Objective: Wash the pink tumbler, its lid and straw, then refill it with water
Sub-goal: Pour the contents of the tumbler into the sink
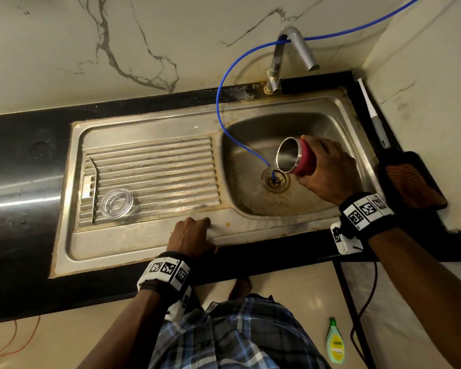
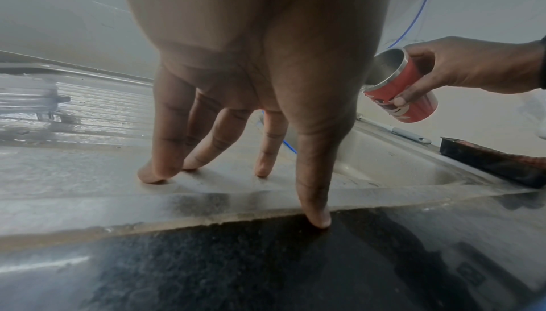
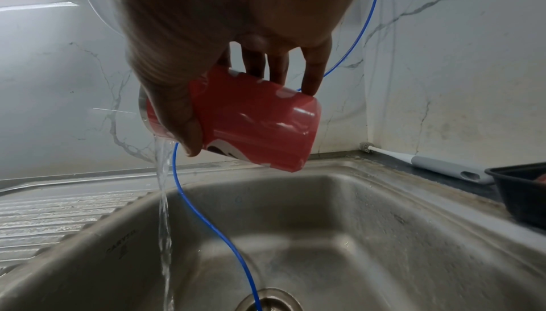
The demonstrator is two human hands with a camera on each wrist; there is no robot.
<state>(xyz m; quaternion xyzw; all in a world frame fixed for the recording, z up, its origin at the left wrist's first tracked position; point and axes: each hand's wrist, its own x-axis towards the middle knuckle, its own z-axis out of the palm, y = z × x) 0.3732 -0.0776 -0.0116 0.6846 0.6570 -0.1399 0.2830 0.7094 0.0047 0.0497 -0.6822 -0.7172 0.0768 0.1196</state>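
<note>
My right hand (image 1: 328,169) grips the pink tumbler (image 1: 302,159) over the sink basin (image 1: 330,123), tipped on its side with its steel mouth facing left. Water pours from the tumbler (image 3: 254,124) down toward the drain (image 1: 275,180). The tumbler (image 2: 404,87) also shows at the right of the left wrist view. The clear lid (image 1: 117,199) and the bent metal straw (image 1: 94,187) lie on the ribbed drainboard at the left. My left hand (image 1: 192,234) rests with straight fingers (image 2: 165,143) on the sink's front rim, holding nothing.
A steel tap (image 1: 290,57) stands behind the basin, and a thin blue hose (image 1: 218,102) runs into the drain. A bottle brush (image 1: 371,110) and a black tray (image 1: 413,179) with an orange cloth lie at the right. A green bottle (image 1: 335,342) stands on the floor.
</note>
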